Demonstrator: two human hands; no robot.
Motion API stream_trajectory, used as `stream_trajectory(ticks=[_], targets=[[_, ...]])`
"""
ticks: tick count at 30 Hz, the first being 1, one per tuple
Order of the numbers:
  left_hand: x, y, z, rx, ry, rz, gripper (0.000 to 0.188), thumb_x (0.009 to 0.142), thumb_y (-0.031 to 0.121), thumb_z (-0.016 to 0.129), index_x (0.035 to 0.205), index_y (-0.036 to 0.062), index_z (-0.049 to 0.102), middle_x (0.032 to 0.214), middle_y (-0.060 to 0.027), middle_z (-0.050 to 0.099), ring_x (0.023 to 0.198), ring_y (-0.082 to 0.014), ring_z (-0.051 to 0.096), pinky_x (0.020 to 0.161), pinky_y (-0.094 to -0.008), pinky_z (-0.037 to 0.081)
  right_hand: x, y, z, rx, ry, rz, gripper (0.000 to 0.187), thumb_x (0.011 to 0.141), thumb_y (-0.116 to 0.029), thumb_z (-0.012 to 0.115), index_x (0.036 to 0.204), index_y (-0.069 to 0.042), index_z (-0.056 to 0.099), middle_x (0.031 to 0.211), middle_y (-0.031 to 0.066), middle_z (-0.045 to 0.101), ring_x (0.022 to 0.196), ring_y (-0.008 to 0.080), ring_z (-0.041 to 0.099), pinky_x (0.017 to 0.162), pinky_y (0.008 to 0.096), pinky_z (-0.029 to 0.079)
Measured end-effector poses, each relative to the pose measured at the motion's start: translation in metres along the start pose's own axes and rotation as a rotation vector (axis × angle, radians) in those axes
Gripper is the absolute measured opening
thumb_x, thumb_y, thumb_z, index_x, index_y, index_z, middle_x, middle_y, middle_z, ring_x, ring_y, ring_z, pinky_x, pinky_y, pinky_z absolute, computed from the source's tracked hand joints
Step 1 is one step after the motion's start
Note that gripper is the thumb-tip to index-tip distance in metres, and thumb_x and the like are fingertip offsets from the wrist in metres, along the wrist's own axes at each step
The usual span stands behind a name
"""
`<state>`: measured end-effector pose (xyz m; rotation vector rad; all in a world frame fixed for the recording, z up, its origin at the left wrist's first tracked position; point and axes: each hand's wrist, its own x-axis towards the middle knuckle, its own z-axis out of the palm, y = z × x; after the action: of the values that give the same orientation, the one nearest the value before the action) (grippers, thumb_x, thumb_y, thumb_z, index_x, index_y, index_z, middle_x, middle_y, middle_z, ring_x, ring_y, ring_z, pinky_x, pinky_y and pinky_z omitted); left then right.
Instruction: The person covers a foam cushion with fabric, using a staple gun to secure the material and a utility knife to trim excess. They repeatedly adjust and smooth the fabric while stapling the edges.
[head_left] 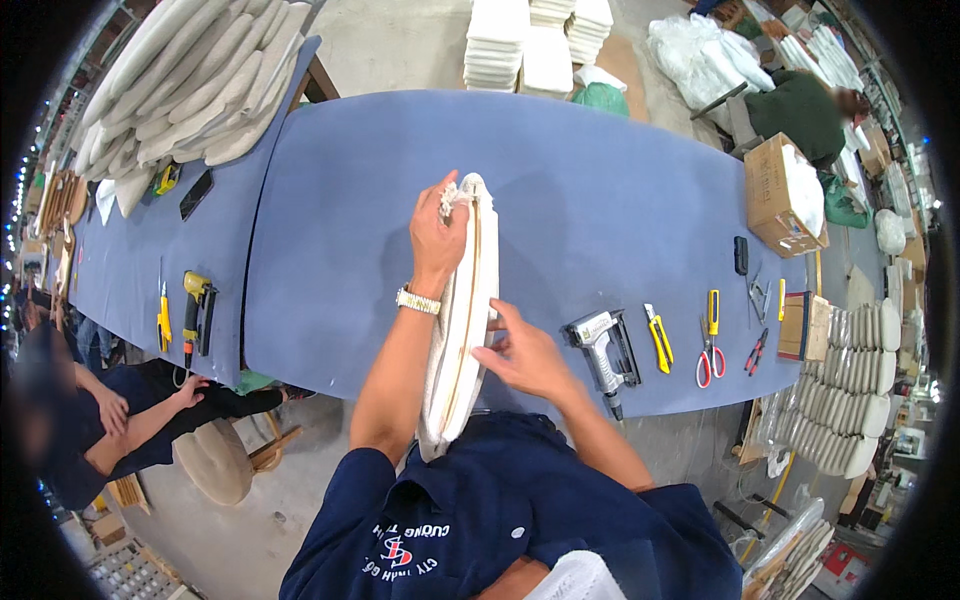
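Observation:
A pale seat cushion (463, 330) stands on its narrow edge in front of my chest, tilted along its length, with a thin brown board edge running down its side. Near its far end, my left hand (440, 235) is closed around it, and a bunch of whitish cloth (448, 198) sticks out by the fingers. My right hand (532, 355) touches the cushion's right side about halfway down. Its thumb and forefinger are spread apart, and the other fingers are partly hidden.
The blue table (340, 240) carries a staple gun (604, 352), yellow cutter (659, 338), red-handled scissors (711, 362), pliers (757, 352) and a cardboard box (775, 195) on the right. At left are stacked cushions (190, 80), a yellow staple gun (197, 305) and a seated person (100, 410).

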<state>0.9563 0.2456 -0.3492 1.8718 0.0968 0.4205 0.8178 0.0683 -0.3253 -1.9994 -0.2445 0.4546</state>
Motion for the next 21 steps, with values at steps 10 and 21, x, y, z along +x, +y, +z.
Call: stream_trajectory(ticks=[10,21], targets=[[-0.008,0.008,0.019,0.006,-0.021,-0.17,0.025,0.1,0.026,0.067,0.112,0.0057,0.077,0.12,-0.0097,0.073,0.103,-0.0225,0.071,0.088,-0.0335,0.054,-0.119,0.262,-0.164,-0.762,0.538,0.614,0.052,0.089,-0.016,0.073,0.137,-0.001,0.058,0.136,0.0211,0.062,0.122,0.041,0.06,0.103,0.0476,0.048],[0.01,0.016,0.018,0.243,-0.093,0.023,0.018,0.096,0.017,0.071,0.11,0.0053,0.073,0.113,-0.0105,0.075,0.104,-0.0267,0.071,0.091,-0.0352,0.054,-0.02,0.153,-0.174,0.021,0.644,0.345,0.031,0.096,-0.023,0.073,0.113,-0.004,0.057,0.096,0.0038,0.064,0.084,0.0149,0.061,0.075,0.0321,0.051]])
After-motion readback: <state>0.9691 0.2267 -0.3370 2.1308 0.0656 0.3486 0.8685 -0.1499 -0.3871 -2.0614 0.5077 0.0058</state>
